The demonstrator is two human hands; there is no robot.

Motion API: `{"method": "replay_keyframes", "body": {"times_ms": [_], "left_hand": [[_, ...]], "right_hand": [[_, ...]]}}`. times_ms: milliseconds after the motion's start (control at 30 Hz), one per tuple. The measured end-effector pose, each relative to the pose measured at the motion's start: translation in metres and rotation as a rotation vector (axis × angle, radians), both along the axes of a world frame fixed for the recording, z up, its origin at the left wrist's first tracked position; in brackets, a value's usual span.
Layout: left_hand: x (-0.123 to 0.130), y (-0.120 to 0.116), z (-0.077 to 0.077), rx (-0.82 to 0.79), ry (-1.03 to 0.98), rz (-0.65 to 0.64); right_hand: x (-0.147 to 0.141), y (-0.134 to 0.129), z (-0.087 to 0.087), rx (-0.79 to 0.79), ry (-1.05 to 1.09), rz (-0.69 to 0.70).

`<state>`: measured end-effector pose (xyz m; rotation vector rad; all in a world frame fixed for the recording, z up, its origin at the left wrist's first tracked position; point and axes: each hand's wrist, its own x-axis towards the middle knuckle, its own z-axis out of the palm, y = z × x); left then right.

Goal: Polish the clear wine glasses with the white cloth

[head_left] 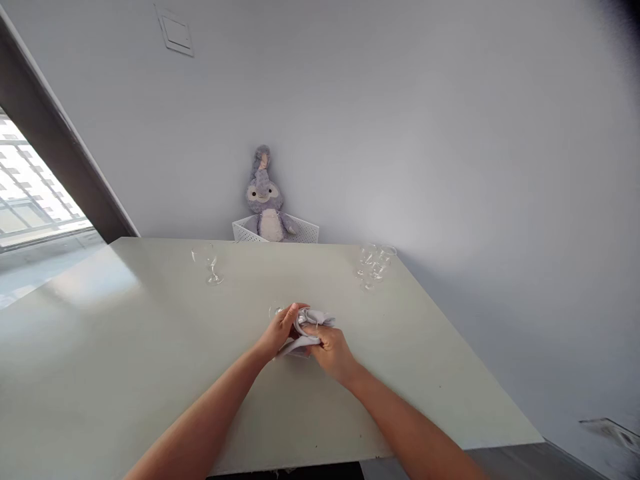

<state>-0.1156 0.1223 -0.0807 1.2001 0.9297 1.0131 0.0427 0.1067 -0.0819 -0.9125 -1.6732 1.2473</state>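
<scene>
Left hand: grasping the glass, fingers wrapped around it, thumb pointing toward the far side.
Right hand: grasping the cloth, its fingers bunched into the folds against the glass.
Glass: held between both hands over the middle of the counter, tipped on its side; its foot shows just beyond the left hand, and the rest is largely hidden by fingers and cloth.
Cloth: pale grey, crumpled beside and around the glass, one fold hanging below toward the near side.
Counter: pale and glossy, with window light reflected at its far left.
Lone glass: clear, stemmed, on the counter's far left part, well apart from the hands.
Glass cluster: clear, close together near the far right corner; the exact number is hard to tell.
Plush toy: grey-purple, sitting in a white basket beyond the far edge, against the wall.
</scene>
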Motion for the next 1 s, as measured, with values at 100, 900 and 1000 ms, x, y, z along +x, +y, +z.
{"method": "replay_keyframes", "body": {"times_ms": [100, 900, 1000], "left_hand": [[0.002, -0.004, 0.006, 0.055, -0.073, -0.075], [-0.003, 0.002, 0.005, 0.149, 0.326, 0.038], [-0.006, 0.001, 0.006, 0.353, 0.677, 0.188]], "right_hand": [[0.006, 0.008, 0.000, -0.313, 0.257, -0.013], [-0.004, -0.007, -0.013, 0.124, -0.158, -0.066], [0.005, 0.004, -0.013, 0.079, -0.206, -0.173]]}}
